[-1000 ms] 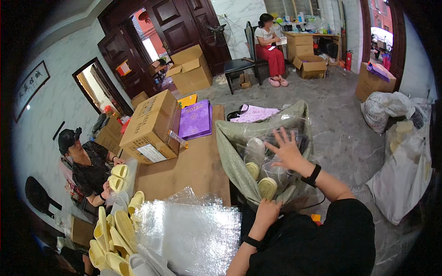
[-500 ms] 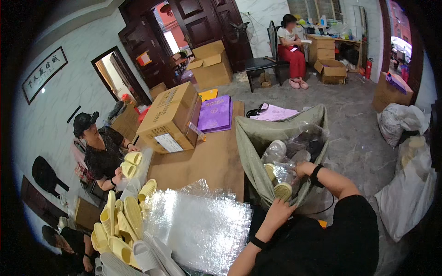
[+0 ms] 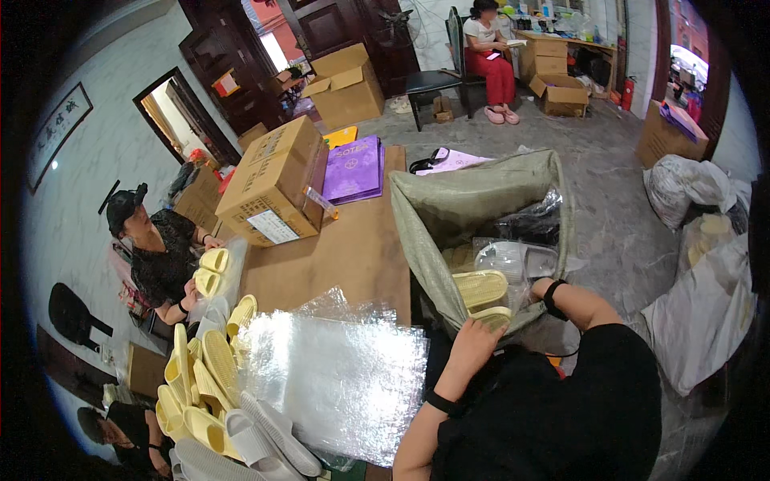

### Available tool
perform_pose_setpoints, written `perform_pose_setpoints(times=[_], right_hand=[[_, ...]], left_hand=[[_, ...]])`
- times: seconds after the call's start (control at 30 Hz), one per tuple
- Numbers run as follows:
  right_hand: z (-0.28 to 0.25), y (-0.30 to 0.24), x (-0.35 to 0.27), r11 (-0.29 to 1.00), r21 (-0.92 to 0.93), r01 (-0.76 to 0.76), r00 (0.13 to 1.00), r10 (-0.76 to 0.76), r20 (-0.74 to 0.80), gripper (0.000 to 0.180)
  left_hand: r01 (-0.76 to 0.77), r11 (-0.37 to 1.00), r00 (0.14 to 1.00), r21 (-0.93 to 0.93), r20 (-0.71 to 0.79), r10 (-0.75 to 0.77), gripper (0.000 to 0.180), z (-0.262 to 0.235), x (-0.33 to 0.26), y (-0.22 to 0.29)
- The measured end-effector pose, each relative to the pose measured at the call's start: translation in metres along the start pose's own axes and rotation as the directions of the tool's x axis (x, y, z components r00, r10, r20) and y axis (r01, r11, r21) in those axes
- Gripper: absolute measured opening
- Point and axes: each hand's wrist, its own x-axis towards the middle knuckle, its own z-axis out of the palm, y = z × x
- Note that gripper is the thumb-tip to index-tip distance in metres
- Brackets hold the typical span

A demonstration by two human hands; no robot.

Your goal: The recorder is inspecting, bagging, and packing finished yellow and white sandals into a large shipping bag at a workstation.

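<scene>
Left hand half curled, fingers bent at the near rim of an olive sack, touches the end of a yellow slipper; whether it grips the slipper or the rim, I cannot tell. The right hand dips in at the sack's right side, its fingers hidden, so how far open it is and what it holds cannot be told. That yellow slipper lies at the sack's mouth, just beside a second yellow slipper, with light grey slippers beyond them (these under clear plastic).

To the left, shiny clear sheets lie beside a heap of yellow and grey slippers. Past them stretches a brown tabletop. At its left edge a co-worker in a black cap has both hands by a pair of yellow slippers. Farther along the table, a cardboard box stands next to purple bags.

Across the room, a person in red trousers sits on a chair; an open carton stands before dark doors.
</scene>
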Motion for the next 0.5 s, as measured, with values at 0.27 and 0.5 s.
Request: perform_pose_setpoints(times=[0.27, 0.5], right_hand=[[-0.115, -0.036, -0.101, 0.979, 0.126, -0.162, 0.936, 0.193, -0.294, 0.032], [-0.196, -0.019, -0.136, 0.974, 0.221, -0.039, 0.425, 0.217, -0.879, 0.021]], left_hand=[[0.010, 1.000, 1.000, 0.014, 0.008, -0.011, 0.041, 0.003, -0.008, -0.003], [0.075, 0.997, 0.997, -0.007, 0.023, -0.075, 0.029, 0.009, -0.014, -0.011]])
